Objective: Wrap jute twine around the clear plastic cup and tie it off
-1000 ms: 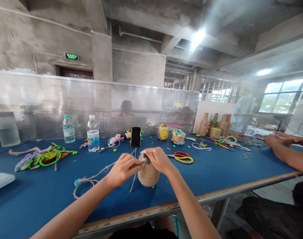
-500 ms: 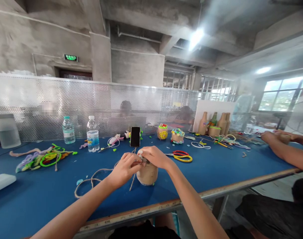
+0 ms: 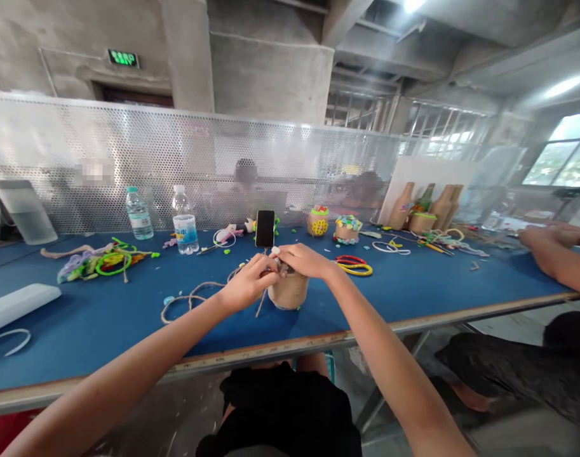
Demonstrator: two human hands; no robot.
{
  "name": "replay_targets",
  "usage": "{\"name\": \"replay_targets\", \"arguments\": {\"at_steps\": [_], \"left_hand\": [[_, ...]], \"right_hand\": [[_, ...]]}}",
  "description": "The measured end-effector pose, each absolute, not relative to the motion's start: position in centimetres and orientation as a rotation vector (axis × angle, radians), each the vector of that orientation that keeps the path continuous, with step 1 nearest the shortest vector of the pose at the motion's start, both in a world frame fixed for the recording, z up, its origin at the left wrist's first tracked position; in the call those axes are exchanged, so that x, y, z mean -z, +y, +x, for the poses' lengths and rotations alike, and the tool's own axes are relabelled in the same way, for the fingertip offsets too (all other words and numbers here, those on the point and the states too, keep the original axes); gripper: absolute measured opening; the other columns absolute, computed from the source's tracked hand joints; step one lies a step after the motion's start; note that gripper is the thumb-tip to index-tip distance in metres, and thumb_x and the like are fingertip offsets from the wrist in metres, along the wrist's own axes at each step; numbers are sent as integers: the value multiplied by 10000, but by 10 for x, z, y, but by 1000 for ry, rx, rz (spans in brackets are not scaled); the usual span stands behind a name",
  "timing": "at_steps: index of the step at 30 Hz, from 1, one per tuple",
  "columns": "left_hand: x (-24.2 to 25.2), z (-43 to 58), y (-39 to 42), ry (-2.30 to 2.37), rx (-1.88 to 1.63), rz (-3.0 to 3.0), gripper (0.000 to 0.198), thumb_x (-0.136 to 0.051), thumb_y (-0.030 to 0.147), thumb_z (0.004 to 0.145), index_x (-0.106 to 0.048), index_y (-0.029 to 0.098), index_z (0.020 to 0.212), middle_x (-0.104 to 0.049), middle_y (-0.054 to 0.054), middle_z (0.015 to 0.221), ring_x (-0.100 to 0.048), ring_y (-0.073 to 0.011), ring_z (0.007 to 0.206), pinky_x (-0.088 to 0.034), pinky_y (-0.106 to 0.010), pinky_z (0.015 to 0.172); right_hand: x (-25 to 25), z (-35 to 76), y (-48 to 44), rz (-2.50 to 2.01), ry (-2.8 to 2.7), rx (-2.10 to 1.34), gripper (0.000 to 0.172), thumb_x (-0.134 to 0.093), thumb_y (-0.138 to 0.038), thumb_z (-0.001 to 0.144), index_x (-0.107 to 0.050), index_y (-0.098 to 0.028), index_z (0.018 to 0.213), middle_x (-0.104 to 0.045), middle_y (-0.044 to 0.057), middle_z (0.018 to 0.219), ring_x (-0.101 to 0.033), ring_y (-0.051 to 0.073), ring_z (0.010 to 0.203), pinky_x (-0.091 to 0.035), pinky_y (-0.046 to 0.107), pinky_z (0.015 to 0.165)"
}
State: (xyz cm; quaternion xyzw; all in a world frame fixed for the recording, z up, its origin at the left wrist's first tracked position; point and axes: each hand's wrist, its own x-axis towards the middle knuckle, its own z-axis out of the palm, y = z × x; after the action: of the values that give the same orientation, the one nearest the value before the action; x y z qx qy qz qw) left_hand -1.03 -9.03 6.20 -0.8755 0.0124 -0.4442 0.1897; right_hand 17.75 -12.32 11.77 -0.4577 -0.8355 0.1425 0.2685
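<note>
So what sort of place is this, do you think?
It looks like a handicraft workshop or class, though I can't be certain. A long blue workbench holds colored pipe cleaners, twine and decorated jars, with tan craft bottles standing at the far end.

We sit before a table [image 3: 103, 336], our left hand [image 3: 248, 284] and right hand [image 3: 309, 260] meeting above a jar [image 3: 288, 292] on it. Left of the jar lies twine [image 3: 190, 301]; behind it stands a phone [image 3: 265, 227]; to its right lie scissors [image 3: 352, 265]. Farther left are water bottles [image 3: 138, 214] and pipe cleaners [image 3: 99, 265]. Behind the scissors sit decorated pots [image 3: 347, 230], with wrapped bottles [image 3: 442, 206] to their right. A co-worker's hand [image 3: 547, 237] rests farther right. A mesh screen [image 3: 128, 165] runs behind the table.
</note>
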Motion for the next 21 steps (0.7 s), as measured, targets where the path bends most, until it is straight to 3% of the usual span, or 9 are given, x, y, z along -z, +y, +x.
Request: {"name": "replay_targets", "arguments": {"at_steps": [6, 12, 17, 21], "left_hand": [[-59, -11, -88, 43, 1240, -2483, 247, -315, 48, 959, -525, 167, 1011, -533, -81, 952, -468, -194, 857, -473, -316, 757], [-59, -12, -90, 70, 1358, -2567, 239, -340, 27, 954, -494, 126, 1109, -587, -105, 982, -502, -201, 879, -486, -327, 785], [-59, -12, -90, 51, 1341, -2573, 289, -323, -14, 931, -499, 137, 1104, -598, -105, 989, -515, -207, 907, -491, -338, 789], [-58, -10, -90, 35, 1344, -2579, 256, -346, 4, 942, -503, 141, 1091, -599, -101, 975, -515, -203, 881, -492, -337, 778]], "right_hand": [[-113, 180, -118, -1167, -2266, -411, 434, -333, -382, 971, -726, -197, 983, -745, 79, 980, -672, 252, 941, -475, 395, 865], [-91, 179, -121, -881, -1754, -228, 476, -398, -587, 928, -691, -246, 1084, -681, 69, 1228, -569, 241, 1226, -378, 427, 1092], [-60, 181, -135, -788, -1387, -437, 388, -503, -481, 898, -624, -247, 1182, -624, 64, 1314, -528, 241, 1283, -354, 444, 1128], [-43, 182, -149, -845, -1418, -539, 538, -685, -360, 776, -540, -261, 1284, -548, 61, 1388, -490, 257, 1311, -360, 429, 1130]]}}
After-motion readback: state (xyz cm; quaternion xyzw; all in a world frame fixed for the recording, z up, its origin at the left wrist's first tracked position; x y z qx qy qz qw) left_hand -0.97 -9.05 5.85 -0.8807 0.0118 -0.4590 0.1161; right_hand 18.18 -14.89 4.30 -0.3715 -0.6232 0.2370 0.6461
